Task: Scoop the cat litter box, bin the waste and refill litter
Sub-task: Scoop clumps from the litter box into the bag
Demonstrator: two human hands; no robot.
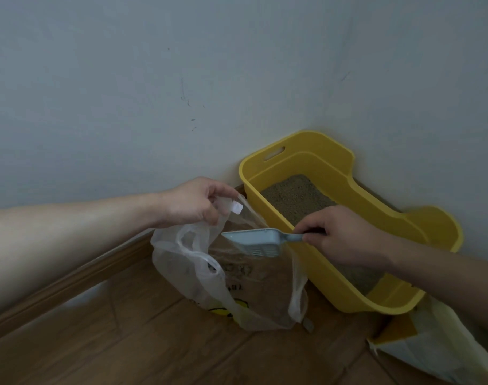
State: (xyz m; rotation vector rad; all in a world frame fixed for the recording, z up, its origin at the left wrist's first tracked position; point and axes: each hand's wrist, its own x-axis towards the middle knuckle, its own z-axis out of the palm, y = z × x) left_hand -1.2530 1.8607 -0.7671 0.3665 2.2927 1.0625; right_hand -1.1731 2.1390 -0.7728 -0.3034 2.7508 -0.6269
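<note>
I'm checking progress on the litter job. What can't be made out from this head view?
- Scoop contents: seen almost edge-on, so its own wall hides them.
- Plastic bag contents: cloudy folds blur them.
- Litter in mid-box: covered by the right hand.
- Pale sack: cut off by the bottom-right edge.

Dim, flat, bluish indoor light; soft shadows; no glare. Wide-angle bending at edges; my near forearms slightly blurred.

The litter box [331,290] stands in the floor's [126,343] far corner, litter [295,195] in it; the plastic bag [181,262] sits just left, the scoop [256,240] over its mouth; a second bag [431,345] lies before the box's right end.
</note>
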